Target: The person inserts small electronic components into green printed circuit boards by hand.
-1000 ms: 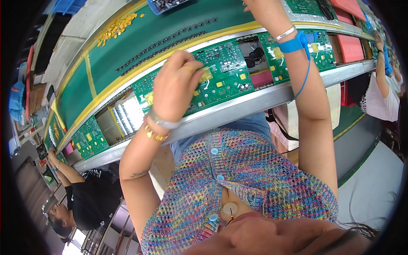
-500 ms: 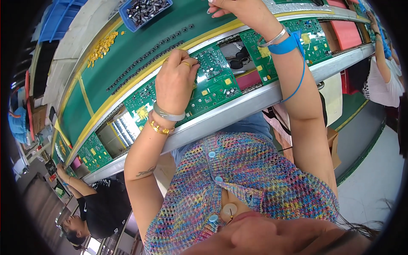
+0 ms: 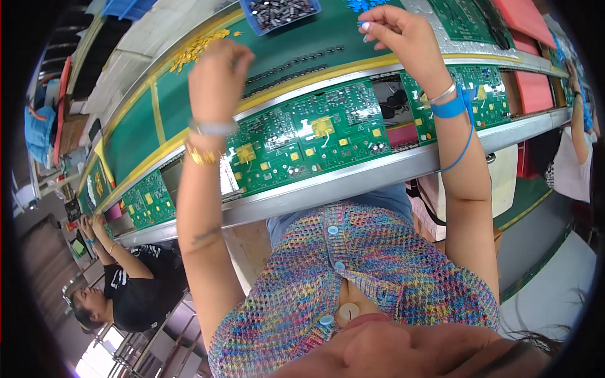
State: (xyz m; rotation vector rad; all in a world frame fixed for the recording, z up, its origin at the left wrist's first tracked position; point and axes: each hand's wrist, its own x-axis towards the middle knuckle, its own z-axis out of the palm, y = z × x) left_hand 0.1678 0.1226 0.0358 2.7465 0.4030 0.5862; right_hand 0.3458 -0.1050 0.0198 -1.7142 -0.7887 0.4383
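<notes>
My left hand [image 3: 217, 75] is raised over the green shelf [image 3: 145, 120], fingers curled, just right of a heap of small yellow parts [image 3: 195, 45]; its palm is hidden. My right hand [image 3: 397, 31] hovers at the shelf's far edge below some blue parts [image 3: 365, 5], with thumb and forefinger slightly apart and nothing visible between them. It wears a blue wrist strap [image 3: 450, 106] with a cord. Below both hands lies a green circuit board [image 3: 315, 135] with yellow components.
A blue bin of dark parts [image 3: 280, 11] stands at the back, with rows of dark components [image 3: 296, 60] before it. More boards [image 3: 148, 201] ride the metal-railed line [image 3: 378, 176]. Red trays [image 3: 532, 88] lie right. One person [image 3: 135, 290] works at left, another [image 3: 576, 145] at right.
My left hand has lifted off the circuit board and gone up to the heap of yellow parts. My right hand stays up at the back of the shelf.
</notes>
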